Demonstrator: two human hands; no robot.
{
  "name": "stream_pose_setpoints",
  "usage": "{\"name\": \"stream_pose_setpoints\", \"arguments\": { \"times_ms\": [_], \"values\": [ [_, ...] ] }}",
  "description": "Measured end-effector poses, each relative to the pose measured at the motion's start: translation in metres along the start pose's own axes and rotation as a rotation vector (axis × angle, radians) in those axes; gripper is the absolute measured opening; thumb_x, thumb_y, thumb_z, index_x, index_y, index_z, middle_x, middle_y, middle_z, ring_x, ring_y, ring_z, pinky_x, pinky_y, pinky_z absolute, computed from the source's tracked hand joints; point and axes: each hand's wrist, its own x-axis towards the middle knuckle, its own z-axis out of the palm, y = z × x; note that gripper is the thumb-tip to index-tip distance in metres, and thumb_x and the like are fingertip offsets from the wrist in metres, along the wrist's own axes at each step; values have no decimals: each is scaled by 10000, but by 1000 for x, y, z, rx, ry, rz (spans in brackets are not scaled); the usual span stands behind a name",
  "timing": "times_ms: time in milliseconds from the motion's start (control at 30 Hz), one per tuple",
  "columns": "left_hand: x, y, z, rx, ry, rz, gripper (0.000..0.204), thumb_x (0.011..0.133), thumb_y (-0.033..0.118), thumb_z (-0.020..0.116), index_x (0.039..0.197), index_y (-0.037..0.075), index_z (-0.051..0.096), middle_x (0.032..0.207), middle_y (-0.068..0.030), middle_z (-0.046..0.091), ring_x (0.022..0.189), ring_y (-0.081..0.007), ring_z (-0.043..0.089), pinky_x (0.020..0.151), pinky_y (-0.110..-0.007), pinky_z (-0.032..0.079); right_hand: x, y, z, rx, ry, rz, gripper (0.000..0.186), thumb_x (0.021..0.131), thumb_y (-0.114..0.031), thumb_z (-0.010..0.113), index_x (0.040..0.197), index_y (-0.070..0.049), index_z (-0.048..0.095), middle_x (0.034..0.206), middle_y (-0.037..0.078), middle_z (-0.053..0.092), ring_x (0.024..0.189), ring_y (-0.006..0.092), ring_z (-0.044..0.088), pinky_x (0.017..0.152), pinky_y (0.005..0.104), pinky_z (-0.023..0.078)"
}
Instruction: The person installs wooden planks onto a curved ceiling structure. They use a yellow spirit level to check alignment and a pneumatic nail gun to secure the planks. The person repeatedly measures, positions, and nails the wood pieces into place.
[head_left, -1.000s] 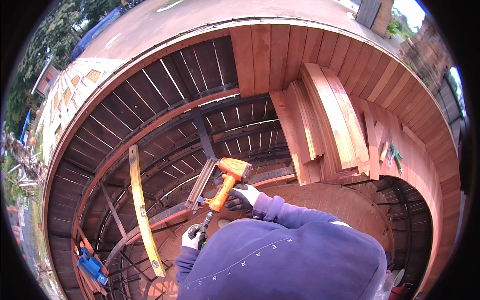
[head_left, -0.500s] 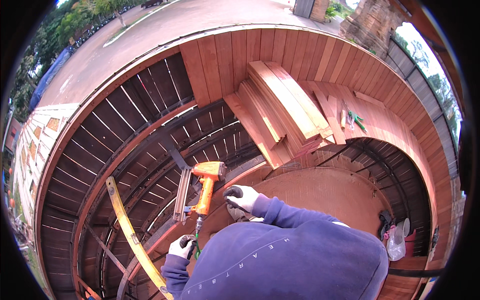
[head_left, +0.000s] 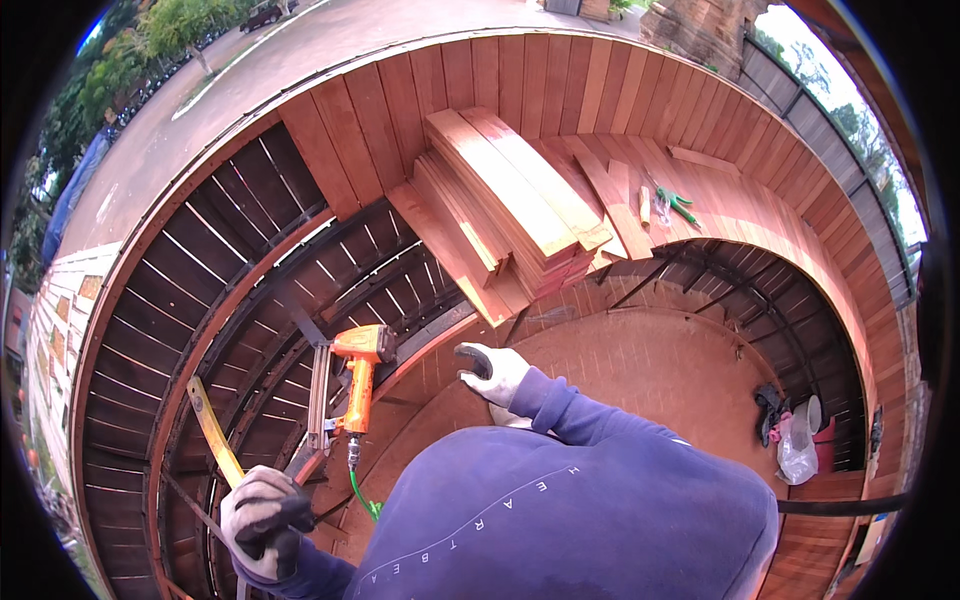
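Observation:
My gloved left hand is closed around the lower part of a long yellow spirit level, partly hiding it. An orange nail gun with a silver magazine rests on the curved metal frame to the right of the level, a green hose running down from its handle. My gloved right hand is empty, its fingers loosely curved and apart, to the right of the nail gun.
A curved wooden bench has bare dark slatted framing on the left. Stacked planks and green-handled pliers lie on it. A reddish floor is below; a plastic bag and bundled items sit at right.
My right hand has let go of the nail gun and moved clear of it. My left hand has left the gun's hose fitting, swung down-left and closed on the yellow level. The view has turned.

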Motion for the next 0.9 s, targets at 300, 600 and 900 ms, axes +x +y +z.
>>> {"name": "stream_pose_setpoints", "arguments": {
  "times_ms": [300,600,900],
  "values": [
    [60,87,49,-83,-62,649,196,937,134,538,1037,-12,622,831,-67,654,693,-137,597,642,-258,473,53,41,-59,-69,295,4,521,913,-301,606,1349,-44,482,1042,210,672,942,358,661,851,420,520],
    [60,96,62,-22,47,654,262,945,181,530,1111,-17,572,869,-80,648,728,-144,598,674,-268,475,70,48,-51,-410,234,-151,572,903,-329,611,1397,-83,464,969,189,649,873,344,653,794,429,534],
    [43,97,20,-26,56,705,342,954,228,522,1186,-23,521,908,-93,643,764,-151,599,707,-277,478,89,26,-43,-567,417,-163,367,905,-326,605,1200,-107,606,999,160,606,886,331,647,774,423,529]
  ]
}}
